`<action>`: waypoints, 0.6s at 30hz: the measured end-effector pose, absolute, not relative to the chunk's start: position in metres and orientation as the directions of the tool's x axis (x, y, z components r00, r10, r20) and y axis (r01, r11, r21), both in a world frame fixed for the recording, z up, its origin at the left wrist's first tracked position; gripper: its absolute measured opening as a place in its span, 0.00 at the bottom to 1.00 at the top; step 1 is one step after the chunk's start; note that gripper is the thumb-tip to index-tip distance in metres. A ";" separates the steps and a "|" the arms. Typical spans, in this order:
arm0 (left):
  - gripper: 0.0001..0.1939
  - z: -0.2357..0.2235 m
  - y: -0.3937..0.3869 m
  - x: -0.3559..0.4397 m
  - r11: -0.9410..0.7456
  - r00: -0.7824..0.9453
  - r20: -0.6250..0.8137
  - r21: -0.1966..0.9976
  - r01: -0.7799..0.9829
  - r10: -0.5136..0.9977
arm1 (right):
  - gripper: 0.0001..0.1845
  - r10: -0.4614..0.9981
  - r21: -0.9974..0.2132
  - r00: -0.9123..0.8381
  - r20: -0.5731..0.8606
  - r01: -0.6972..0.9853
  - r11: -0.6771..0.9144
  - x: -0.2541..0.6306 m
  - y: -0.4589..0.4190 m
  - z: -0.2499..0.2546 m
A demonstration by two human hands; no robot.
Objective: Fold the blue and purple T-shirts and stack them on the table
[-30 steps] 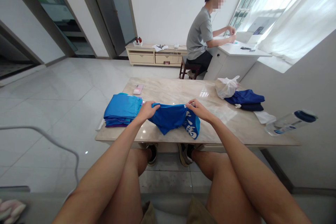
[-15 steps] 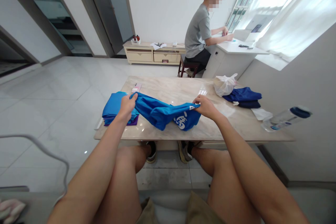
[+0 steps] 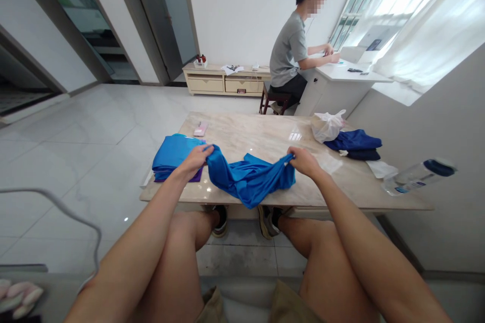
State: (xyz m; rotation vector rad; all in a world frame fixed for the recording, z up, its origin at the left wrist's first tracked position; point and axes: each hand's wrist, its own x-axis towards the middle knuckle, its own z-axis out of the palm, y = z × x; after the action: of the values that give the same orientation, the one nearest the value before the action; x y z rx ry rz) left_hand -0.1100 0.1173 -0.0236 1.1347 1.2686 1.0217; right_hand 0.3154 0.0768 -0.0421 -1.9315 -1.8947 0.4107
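A bright blue garment (image 3: 250,176), crumpled and sagging in the middle, spans the space between my two hands over the near part of the table. Its exact cut cannot be made out. My left hand (image 3: 197,156) is closed on its left end, just beside a stack of folded blue clothes (image 3: 172,154) that has a purple piece at the bottom. The fingers of my right hand (image 3: 303,160) pinch the right end. The lowest fold of the garment hangs at the table's near edge.
The marble-patterned table (image 3: 261,131) carries a pink phone-like item (image 3: 200,129), a white plastic bag (image 3: 326,125), dark blue clothes (image 3: 354,144) and a clear water bottle (image 3: 415,179). Beyond it, a person in a grey shirt (image 3: 290,50) sits at a white desk (image 3: 350,71).
The garment hangs looser and lower, its middle drooping toward me, and its white print has gone out of sight. My left hand has shifted slightly right and down.
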 end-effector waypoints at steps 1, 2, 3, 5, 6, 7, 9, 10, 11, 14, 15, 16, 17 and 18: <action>0.20 -0.019 0.122 -0.114 0.035 -0.114 -0.043 0.997 -0.068 0.993 | 0.06 0.941 -0.474 0.174 0.291 0.880 -0.016 0.319 0.081 -0.039; 0.20 -0.016 0.127 -0.121 -0.103 -0.303 0.055 0.984 -0.145 0.951 | 0.08 0.835 -0.492 0.301 0.460 0.869 -0.043 0.325 0.084 -0.036; 0.19 -0.014 0.132 -0.128 -0.208 -0.470 0.099 0.961 -0.184 0.877 | 0.10 0.722 -0.526 0.407 0.560 0.848 -0.070 0.333 0.087 -0.035; 0.16 -0.014 0.138 -0.144 -0.242 -0.671 0.039 0.947 -0.211 0.740 | 0.11 0.571 -0.599 0.547 0.612 0.792 -0.116 0.354 0.090 -0.040; 0.15 -0.016 0.138 -0.151 -0.177 -0.708 -0.035 0.958 -0.224 0.705 | 0.12 0.550 -0.626 0.590 0.591 0.765 -0.147 0.365 0.088 -0.046; 0.14 -0.019 0.138 -0.156 -0.093 -0.719 -0.112 0.967 -0.239 0.686 | 0.12 0.563 -0.642 0.620 0.546 0.742 -0.194 0.375 0.086 -0.056; 0.12 -0.027 0.133 -0.160 0.111 -0.654 -0.227 0.971 -0.214 0.722 | 0.14 0.672 -0.622 0.636 0.379 0.713 -0.324 0.392 0.077 -0.081; 0.11 -0.031 0.130 -0.159 0.197 -0.595 -0.267 0.963 -0.182 0.758 | 0.14 0.742 -0.584 0.614 0.269 0.717 -0.382 0.398 0.072 -0.095; 0.12 -0.036 0.127 -0.157 0.266 -0.525 -0.291 0.956 -0.124 0.800 | 0.15 0.807 -0.527 0.570 0.153 0.738 -0.421 0.402 0.067 -0.109; 0.13 -0.048 0.122 -0.149 0.333 -0.314 -0.237 0.894 0.301 0.919 | 0.18 0.909 -0.376 0.408 -0.084 0.832 -0.408 0.406 0.060 -0.139; 0.13 -0.051 0.122 -0.147 0.283 -0.251 -0.179 0.830 0.480 0.951 | 0.19 0.920 -0.351 0.374 -0.113 0.852 -0.390 0.405 0.060 -0.144; 0.15 -0.053 0.123 -0.145 0.217 -0.173 -0.136 0.729 0.649 0.975 | 0.19 0.926 -0.340 0.353 -0.131 0.862 -0.377 0.404 0.063 -0.147; 0.17 -0.055 0.123 -0.143 0.150 -0.099 -0.116 0.613 0.775 0.988 | 0.19 0.932 -0.339 0.335 -0.142 0.868 -0.363 0.401 0.067 -0.148; 0.20 -0.056 0.125 -0.140 0.101 -0.047 -0.118 0.515 0.851 0.992 | 0.20 0.940 -0.340 0.306 -0.150 0.877 -0.340 0.398 0.071 -0.147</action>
State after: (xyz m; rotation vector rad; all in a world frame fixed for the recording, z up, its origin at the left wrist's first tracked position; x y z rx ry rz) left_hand -0.1402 0.1247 -0.0558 1.7968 1.9472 0.4278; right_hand 0.3978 0.0713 -0.1471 -2.3753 -1.6762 0.4796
